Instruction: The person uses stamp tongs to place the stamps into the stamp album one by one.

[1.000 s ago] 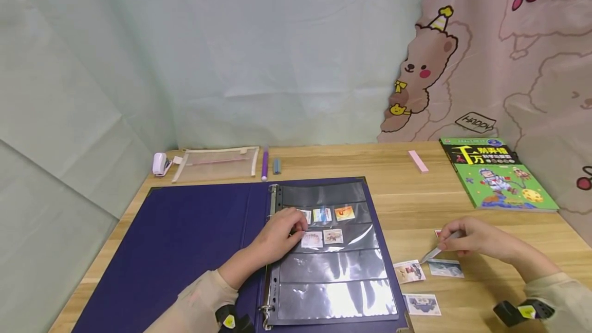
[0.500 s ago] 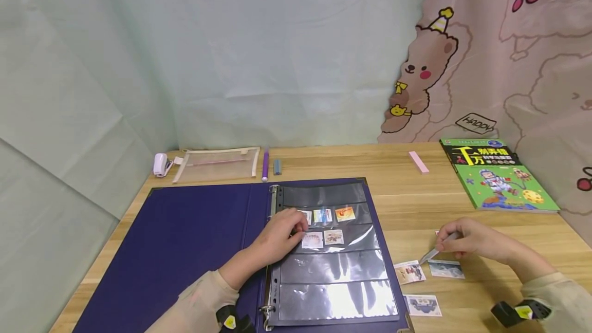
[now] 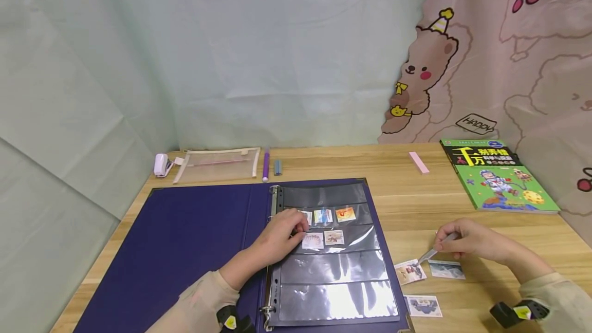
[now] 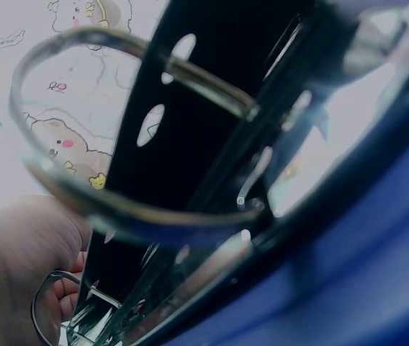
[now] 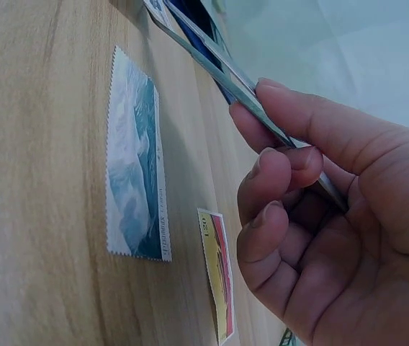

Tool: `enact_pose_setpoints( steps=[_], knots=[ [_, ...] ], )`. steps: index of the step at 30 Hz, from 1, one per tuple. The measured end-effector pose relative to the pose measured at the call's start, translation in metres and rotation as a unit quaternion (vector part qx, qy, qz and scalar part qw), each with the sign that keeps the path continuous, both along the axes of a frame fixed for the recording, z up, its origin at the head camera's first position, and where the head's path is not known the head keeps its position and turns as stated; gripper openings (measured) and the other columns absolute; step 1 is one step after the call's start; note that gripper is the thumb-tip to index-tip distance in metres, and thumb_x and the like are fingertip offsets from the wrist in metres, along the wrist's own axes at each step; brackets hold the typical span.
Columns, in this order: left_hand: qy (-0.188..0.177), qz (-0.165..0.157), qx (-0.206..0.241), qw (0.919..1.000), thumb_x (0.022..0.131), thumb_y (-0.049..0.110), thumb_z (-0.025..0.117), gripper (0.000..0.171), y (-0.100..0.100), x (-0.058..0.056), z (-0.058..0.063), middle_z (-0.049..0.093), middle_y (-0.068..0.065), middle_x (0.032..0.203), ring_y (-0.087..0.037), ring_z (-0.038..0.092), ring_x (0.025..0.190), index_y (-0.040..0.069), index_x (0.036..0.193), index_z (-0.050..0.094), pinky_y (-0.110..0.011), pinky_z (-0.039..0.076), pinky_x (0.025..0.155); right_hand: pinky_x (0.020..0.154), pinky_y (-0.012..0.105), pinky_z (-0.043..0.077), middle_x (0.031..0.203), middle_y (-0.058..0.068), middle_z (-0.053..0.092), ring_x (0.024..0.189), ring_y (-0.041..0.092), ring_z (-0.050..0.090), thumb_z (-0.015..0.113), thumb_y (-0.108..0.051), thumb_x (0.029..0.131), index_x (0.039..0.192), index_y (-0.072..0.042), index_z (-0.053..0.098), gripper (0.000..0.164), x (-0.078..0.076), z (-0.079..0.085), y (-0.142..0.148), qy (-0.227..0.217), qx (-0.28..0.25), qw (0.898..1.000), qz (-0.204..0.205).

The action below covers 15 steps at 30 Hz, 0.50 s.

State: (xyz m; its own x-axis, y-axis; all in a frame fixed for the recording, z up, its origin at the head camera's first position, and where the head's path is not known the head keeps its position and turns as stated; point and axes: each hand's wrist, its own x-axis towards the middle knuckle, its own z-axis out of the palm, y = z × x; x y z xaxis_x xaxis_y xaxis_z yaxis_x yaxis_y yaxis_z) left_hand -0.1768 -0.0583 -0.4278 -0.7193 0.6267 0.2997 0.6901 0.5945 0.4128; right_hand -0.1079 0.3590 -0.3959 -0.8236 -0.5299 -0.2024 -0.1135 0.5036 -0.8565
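Note:
My right hand (image 3: 467, 240) pinches silver tweezers (image 5: 222, 72) between thumb and fingers. In the head view their tips reach the upper right part of a stamp (image 3: 410, 273) lying beside the album; whether they grip it I cannot tell. Next to it lies a blue-grey landscape stamp (image 5: 134, 162), and a yellow and red stamp (image 5: 217, 274) sits under the hand. My left hand (image 3: 282, 235) rests on the black pocket page (image 3: 333, 266) of a blue ring binder (image 3: 194, 240), fingers loosely curled, partly covering a stamp. Other stamps (image 3: 313, 240) sit in two pocket rows.
Another stamp (image 3: 423, 306) lies by the binder's lower right corner. Along the back are a small stapler (image 3: 162, 165), a zip pouch (image 3: 219, 163), a purple pen (image 3: 265, 165) and a pink bar (image 3: 419, 162). A green book (image 3: 504, 184) lies at the right. Metal rings (image 4: 53, 50) stand up at the binder's spine.
The tweezers' tips have shifted slightly left, from the edge of the stamp beside the album to over it. My left hand stays in place on the page.

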Motion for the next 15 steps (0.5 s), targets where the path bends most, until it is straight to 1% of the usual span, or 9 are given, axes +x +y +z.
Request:
enact_pose_setpoints(
  steps=[6, 15],
  knots=[
    [-0.004, 0.001, 0.003, 1.0, 0.083, 0.012, 0.062, 0.007, 0.0003, 0.0002, -0.0001, 0.051, 0.008, 0.079, -0.006, 0.046, 0.076, 0.015, 0.082, 0.056, -0.024, 0.039, 0.073, 0.05, 0.023, 0.044, 0.078, -0.006, 0.062, 0.06, -0.003, 0.049, 0.051, -0.008, 0.089, 0.088, 0.0, 0.06, 0.012, 0.0008, 0.0001, -0.0009, 0.011, -0.002, 1.0, 0.003],
    [-0.002, 0.002, 0.004, 1.0, 0.083, 0.014, 0.062, 0.005, 0.0, -0.0001, -0.0007, 0.051, 0.008, 0.079, -0.006, 0.045, 0.076, 0.014, 0.084, 0.057, -0.025, 0.039, 0.073, 0.05, 0.024, 0.045, 0.078, -0.001, 0.061, 0.062, -0.002, 0.051, 0.05, -0.003, 0.088, 0.086, -0.004, 0.059, 0.009, 0.0038, 0.0002, -0.004, 0.059, -0.013, 0.998, 0.015]
  ],
)
